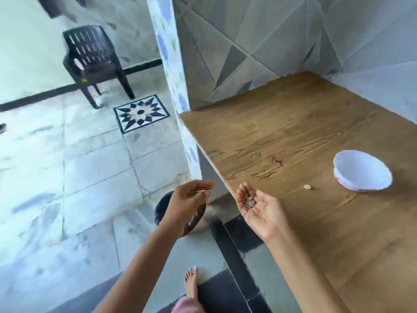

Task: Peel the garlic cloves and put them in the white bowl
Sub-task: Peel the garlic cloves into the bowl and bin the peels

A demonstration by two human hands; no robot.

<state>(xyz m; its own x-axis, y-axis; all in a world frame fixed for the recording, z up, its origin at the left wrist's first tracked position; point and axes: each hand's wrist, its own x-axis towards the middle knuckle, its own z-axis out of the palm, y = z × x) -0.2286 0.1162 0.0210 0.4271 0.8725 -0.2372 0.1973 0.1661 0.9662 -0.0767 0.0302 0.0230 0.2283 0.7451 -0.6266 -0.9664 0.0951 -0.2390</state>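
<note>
White bowl (362, 170) stands on the wooden table (293, 136), to the right of both hands and well apart from them. It sits tilted, with its opening towards the camera. The visible part of its inner wall is plain white.

A dark round container (162, 208) sits on the floor beside the table edge, directly under the left hand (189, 201) and largely hidden by it. Pale and purplish scraps show inside it along the lower right rim.

One garlic clove (307, 187), small and pale yellow-green, lies on the table between the right hand (261, 211) and the white bowl. It touches neither and lies outside the bowl, nearer the bowl's lower rim than the right fingertips.

The left hand is held off the table edge, above the container. Its thumb and forefinger pinch a thin pale sliver (203, 190), which points sideways. The other fingers are curled into the palm.

The right hand is held palm up over the near corner of the table. Its fingers are loosely extended and slightly cupped, not closed. A small heap of skin scraps (250, 201) rests at the base of these fingers.

A dark plastic chair (92, 57) stands on the tiled floor, far left. A bare foot (191, 283) shows below the arms.
</note>
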